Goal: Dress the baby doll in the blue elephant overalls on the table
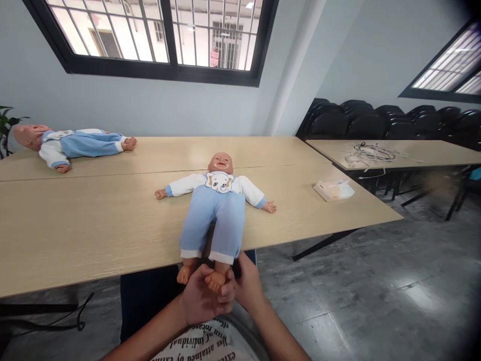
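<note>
A baby doll (221, 200) in a white and light blue outfit with an elephant-face bib lies face up on the table, arms spread. Its lower legs hang past the front edge. My left hand (205, 298) is closed around the bare foot on the right, fingers wrapped beneath it. At the same leg, my right hand (248, 283) is closed against the white trouser cuff; most of its fingers are hidden behind the leg. The doll's other foot (184, 273) hangs beside my left hand.
A second, similarly dressed doll (90, 144) lies at the table's far left. A tissue box (332, 190) stands on the right of the wooden table (93, 220). Tangled cables (372, 152) lie on another table, with stacked black chairs (376, 120) behind.
</note>
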Tool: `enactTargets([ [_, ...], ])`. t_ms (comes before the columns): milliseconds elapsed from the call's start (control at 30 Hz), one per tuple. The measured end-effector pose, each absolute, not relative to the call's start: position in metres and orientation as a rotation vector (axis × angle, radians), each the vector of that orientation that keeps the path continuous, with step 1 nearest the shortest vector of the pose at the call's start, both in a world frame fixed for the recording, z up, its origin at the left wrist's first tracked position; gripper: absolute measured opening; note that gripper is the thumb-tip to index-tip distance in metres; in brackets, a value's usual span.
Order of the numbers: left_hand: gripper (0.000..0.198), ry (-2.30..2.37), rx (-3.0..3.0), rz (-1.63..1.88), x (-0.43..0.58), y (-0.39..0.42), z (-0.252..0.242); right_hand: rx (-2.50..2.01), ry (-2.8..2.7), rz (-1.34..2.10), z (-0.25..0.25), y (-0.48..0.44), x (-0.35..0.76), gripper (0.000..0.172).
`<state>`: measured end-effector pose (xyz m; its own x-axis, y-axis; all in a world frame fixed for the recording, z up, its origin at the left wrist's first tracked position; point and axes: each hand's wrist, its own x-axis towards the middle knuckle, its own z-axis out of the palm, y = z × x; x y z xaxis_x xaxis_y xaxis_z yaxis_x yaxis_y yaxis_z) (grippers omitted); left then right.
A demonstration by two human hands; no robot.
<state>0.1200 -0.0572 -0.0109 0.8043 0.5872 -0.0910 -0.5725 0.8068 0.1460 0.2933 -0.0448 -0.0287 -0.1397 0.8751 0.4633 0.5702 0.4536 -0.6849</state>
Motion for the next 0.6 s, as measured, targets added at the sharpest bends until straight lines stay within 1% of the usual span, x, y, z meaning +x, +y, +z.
enactTargets([
  [67,0.039,0.112,0.101,0.621,0.119,-0.058,-0.010,-1.239,-1.841,0.435,-0.031,-0.041,0.285,0.006],
  [167,0.039,0.117,0.087,0.610,0.117,-0.059,-0.010,-1.214,-1.829,0.302,-0.028,-0.033,0.278,0.021],
  [200,0.038,0.119,0.083,0.609,0.117,-0.060,-0.010,-1.191,-1.830,0.255,-0.028,-0.031,0.277,0.023],
  [300,0.038,0.120,0.073,0.617,0.116,-0.061,-0.010,-1.124,-1.812,0.185,-0.029,-0.027,0.277,0.024],
  [400,0.039,0.125,0.082,0.643,0.115,-0.061,-0.010,-1.011,-1.867,0.201,-0.034,-0.029,0.285,0.023],
  [500,0.039,0.168,0.106,0.684,0.115,-0.060,-0.017,-0.859,-2.085,0.230,-0.033,-0.030,0.302,0.025],
  [600,0.039,0.239,0.111,0.665,0.119,-0.058,-0.030,-0.905,-2.109,0.272,-0.021,-0.023,0.321,0.027],
])
